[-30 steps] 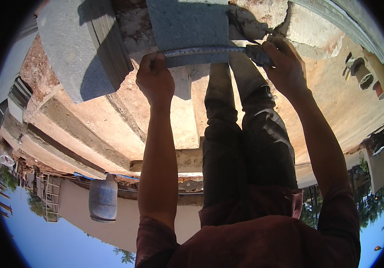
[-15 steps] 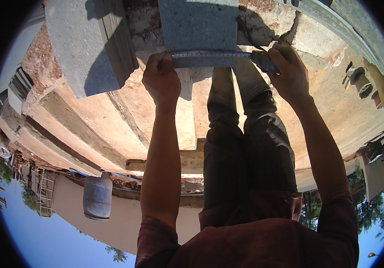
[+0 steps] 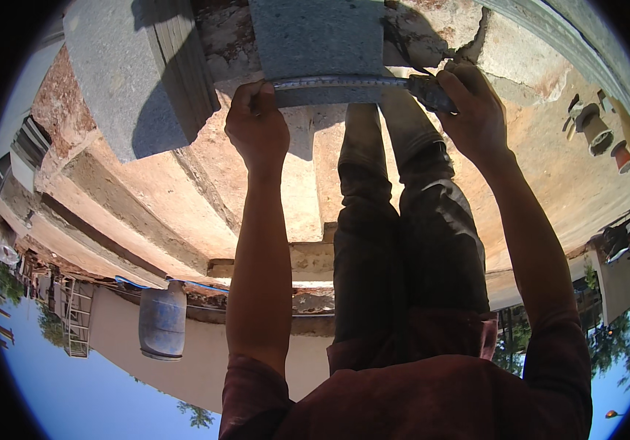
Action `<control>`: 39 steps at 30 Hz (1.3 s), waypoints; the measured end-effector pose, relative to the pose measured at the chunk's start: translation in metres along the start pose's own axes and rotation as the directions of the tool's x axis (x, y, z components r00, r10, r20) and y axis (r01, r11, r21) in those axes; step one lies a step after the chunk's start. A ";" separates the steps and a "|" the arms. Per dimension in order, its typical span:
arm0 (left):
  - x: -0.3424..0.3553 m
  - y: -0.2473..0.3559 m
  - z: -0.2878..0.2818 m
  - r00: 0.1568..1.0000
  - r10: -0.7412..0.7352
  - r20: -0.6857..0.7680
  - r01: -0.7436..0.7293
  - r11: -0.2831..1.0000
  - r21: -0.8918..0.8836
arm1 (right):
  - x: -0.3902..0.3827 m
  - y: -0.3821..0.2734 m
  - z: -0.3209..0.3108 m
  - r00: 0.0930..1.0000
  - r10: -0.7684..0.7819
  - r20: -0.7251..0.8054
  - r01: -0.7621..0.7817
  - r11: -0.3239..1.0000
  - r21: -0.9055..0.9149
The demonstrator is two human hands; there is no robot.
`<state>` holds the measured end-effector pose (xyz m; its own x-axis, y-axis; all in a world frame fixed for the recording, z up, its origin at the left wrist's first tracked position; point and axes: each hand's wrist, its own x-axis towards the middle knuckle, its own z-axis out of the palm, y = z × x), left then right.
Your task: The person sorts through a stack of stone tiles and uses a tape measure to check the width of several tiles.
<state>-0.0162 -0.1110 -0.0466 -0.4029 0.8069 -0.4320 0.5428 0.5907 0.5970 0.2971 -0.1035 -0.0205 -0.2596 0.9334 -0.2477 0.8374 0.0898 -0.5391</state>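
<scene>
A tape measure's blade [image 3: 341, 81] is pulled out straight across the near edge of a grey stone slab [image 3: 319, 40]. My left hand [image 3: 258, 136] is closed, pinching the blade's free end by the slab's left corner. Closed around the dark tape case [image 3: 430, 94], my right hand [image 3: 476, 117] is just past the slab's right edge. Part of the case is hidden by my fingers. The slab's far end runs out of the picture.
A stack of grey slabs [image 3: 113, 81] stands to the left of my left hand. Pale steps [image 3: 161, 187] run below it. A blue barrel [image 3: 162, 323] and a ladder-like frame [image 3: 78, 319] appear lower left. Spool-like objects [image 3: 595, 132] lie at right.
Both hands appear slightly higher, my left hand also a little farther left, and the slabs have shifted left in the picture. The tape is still stretched across the slab.
</scene>
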 end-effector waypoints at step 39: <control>0.000 -0.002 0.004 1.000 0.013 -0.008 -0.013 0.997 -0.074 | -0.002 -0.003 0.003 0.999 0.023 -0.029 -0.025 0.999 -0.042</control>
<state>-0.0140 -0.1123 -0.0500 -0.4021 0.8143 -0.4186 0.4922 0.5777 0.6511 0.2936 -0.1069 -0.0211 -0.2260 0.9448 -0.2373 0.8629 0.0811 -0.4989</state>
